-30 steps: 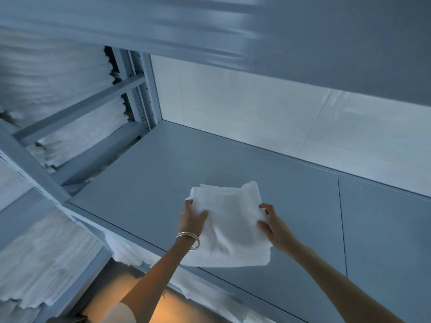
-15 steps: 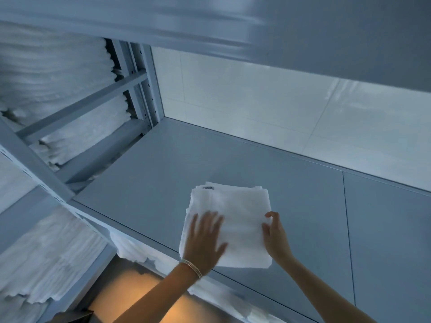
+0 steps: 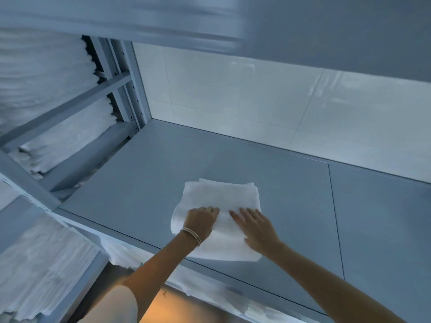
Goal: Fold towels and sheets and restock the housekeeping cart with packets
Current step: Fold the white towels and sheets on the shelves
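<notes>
- towel, white and folded into a rough rectangle, lies flat on the grey shelf, with its near edge at the shelf's front lip and its long axis running from that lip toward the back wall.
- left hand rests on the towel's near-left part, fingers bent over the cloth; whether it pinches a fold or only presses, i cannot tell.
- right hand lies flat on the near-right part, fingers straight and spread, pressing down.
- both hands sit on the near half, side by side and almost touching; the far half lies straight ahead of the fingertips.
- likely next move is a smoothing stroke or push away from the body, along that axis.
</notes>
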